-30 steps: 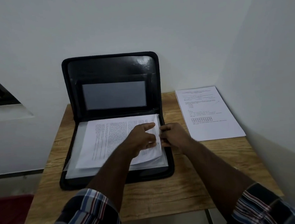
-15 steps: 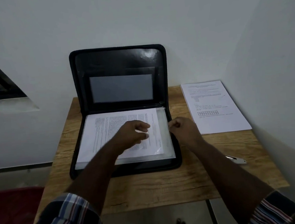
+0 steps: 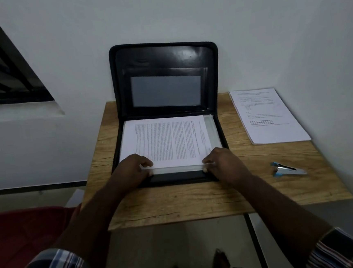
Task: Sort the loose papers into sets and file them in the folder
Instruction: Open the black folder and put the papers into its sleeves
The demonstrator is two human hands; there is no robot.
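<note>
A black zip folder (image 3: 163, 56) stands open on the wooden table (image 3: 177, 202), its lid leaning against the wall. A printed set of papers (image 3: 167, 141) lies inside a clear plastic sleeve (image 3: 211, 128) on the folder's lower half. My left hand (image 3: 132, 172) grips the near left corner of the sleeve stack, thumb on top. At the near right corner, my right hand (image 3: 220, 162) holds the stack the same way. A second set of printed papers (image 3: 268, 117) lies on the table to the right of the folder.
A blue and silver stapler (image 3: 287, 169) lies on the table right of my right hand. White walls close the table in behind and to the right. A red surface (image 3: 20, 233) is at lower left, with a window (image 3: 1, 63) above it.
Both hands moved from the sleeve's right edge down to its near corners. The paper is fully inside the sleeve and lies flat. The view pulled back, showing the stapler.
</note>
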